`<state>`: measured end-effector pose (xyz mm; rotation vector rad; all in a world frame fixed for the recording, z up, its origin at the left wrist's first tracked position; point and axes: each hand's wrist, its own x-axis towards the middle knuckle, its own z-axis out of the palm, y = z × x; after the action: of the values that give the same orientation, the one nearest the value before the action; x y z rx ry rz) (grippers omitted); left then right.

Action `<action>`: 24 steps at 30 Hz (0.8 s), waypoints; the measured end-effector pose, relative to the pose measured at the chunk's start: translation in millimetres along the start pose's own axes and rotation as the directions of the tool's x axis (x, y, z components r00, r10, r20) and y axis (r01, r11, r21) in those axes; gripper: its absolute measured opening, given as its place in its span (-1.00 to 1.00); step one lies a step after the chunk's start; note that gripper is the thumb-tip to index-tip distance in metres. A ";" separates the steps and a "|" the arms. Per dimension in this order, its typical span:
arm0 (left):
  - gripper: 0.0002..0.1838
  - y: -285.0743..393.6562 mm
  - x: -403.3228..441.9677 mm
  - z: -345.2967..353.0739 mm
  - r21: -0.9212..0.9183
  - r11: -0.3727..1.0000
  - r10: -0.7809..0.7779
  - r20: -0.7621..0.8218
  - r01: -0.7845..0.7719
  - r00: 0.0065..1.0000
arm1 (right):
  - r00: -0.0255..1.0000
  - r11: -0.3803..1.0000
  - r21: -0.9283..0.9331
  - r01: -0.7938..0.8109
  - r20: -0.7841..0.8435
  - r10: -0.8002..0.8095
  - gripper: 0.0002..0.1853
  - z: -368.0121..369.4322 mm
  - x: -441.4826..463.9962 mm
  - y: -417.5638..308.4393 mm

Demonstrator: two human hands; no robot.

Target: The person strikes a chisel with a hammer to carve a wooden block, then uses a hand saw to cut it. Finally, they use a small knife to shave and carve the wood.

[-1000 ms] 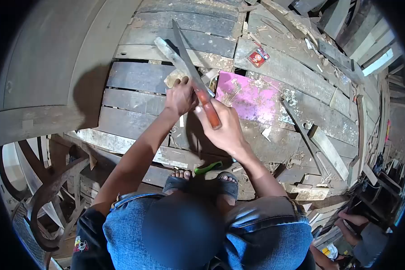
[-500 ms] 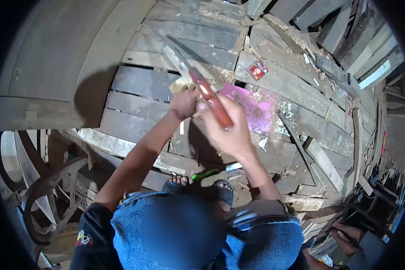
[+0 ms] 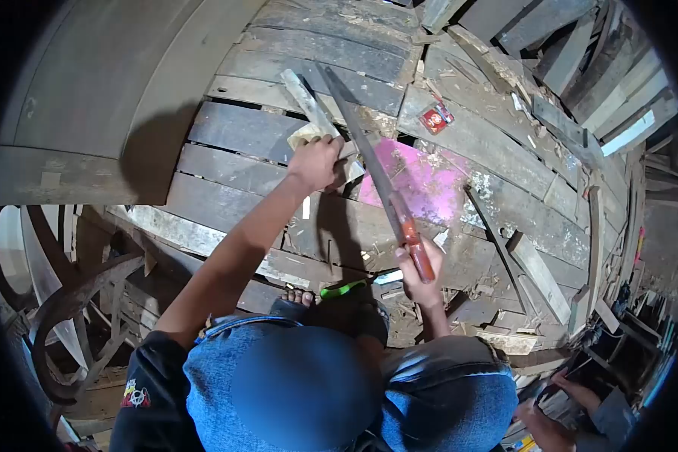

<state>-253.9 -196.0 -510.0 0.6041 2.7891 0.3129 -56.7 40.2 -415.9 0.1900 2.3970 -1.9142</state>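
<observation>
A long file [image 3: 365, 151] with an orange-red handle [image 3: 416, 252] is in my right hand [image 3: 423, 275], whose fingers wrap round the handle. The blade slants up and to the left over the floor. My left hand [image 3: 315, 160] is closed on a small wooden piece [image 3: 352, 146], which reaches out to the right as far as the blade. Just beyond my left fingers lie a pale wooden strip [image 3: 306, 98] and a yellowish scrap [image 3: 303, 135]. A pink sheet [image 3: 414, 181] strewn with shavings lies right of the blade.
A large wooden panel [image 3: 83, 98] stands at the left. Wood offcuts [image 3: 539, 275] and a red packet [image 3: 436, 118] lie to the right. A green-handled tool [image 3: 343, 288] is by my feet. Another person's arm [image 3: 546, 428] shows at the lower right.
My right hand has drawn the file back, down and to the right, away from my left hand. My left hand stays near the same place, still on the wooden piece.
</observation>
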 end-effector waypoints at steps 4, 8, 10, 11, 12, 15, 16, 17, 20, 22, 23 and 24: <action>-0.48 5.6 -1.1 -5.0 0.013 0.999 -0.043 0.034 0.042 0.999 | 1.000 0.999 -0.050 -0.008 0.018 0.009 -0.80 0.1 -6.4 4.6; -0.61 5.4 -0.5 -3.3 -0.009 1.000 -0.021 -0.022 0.021 1.000 | 0.988 0.985 -0.088 -0.148 0.024 0.150 -0.82 -2.9 -31.9 -5.2; -0.62 2.8 -1.8 1.8 -0.011 1.000 -0.016 -0.035 0.016 0.999 | 0.987 0.983 -0.102 -0.150 0.044 0.155 -0.82 0.3 -38.5 -4.2; -0.62 2.2 -0.9 4.7 -0.013 1.000 -0.010 -0.043 0.010 0.999 | 0.986 0.983 -0.110 -0.150 0.052 0.157 -0.82 1.8 -40.1 -3.4; -0.62 2.5 -0.3 5.2 0.012 1.000 0.004 -0.051 -0.003 0.999 | 0.990 0.987 -0.100 -0.124 0.059 0.130 -0.85 3.6 -39.3 -2.6; -0.62 6.6 4.5 6.9 0.103 0.995 0.012 -0.019 -0.010 1.000 | 0.975 0.972 -0.073 -0.223 -0.019 0.222 -0.87 9.1 -25.4 1.5; -0.61 7.9 3.9 5.0 0.095 0.995 -0.001 0.014 0.000 1.000 | 0.987 0.985 0.068 -0.157 -0.035 0.159 -0.86 11.3 -19.1 4.2; -0.61 10.1 -1.1 5.6 0.070 0.997 -0.010 0.008 0.010 1.000 | 0.989 0.988 0.042 -0.150 0.016 0.150 -0.85 8.7 -16.2 6.7; -0.58 5.0 2.2 8.2 -0.016 0.999 -0.044 -0.029 0.044 0.999 | 0.985 0.988 -0.044 -0.151 0.078 0.154 -0.82 9.1 -9.9 8.5; -0.57 7.8 0.6 4.9 -0.008 0.999 -0.047 -0.008 0.047 0.999 | 0.993 0.990 -0.102 -0.099 0.049 0.104 -0.84 -0.2 -31.0 1.5; -0.57 7.0 2.5 1.3 -0.003 0.999 -0.053 -0.005 0.053 0.999 | 0.995 0.993 -0.078 -0.086 0.035 0.088 -0.85 -7.3 -43.7 -1.5; -0.55 5.8 0.7 2.2 0.027 0.999 -0.033 -0.004 0.033 0.999 | 0.981 0.982 -0.025 -0.189 0.032 0.189 -0.85 -12.5 -56.4 -4.5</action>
<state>-251.6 -190.3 -510.8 0.5642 2.8074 0.2698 -1.1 48.4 -401.4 0.3660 2.2846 -1.7923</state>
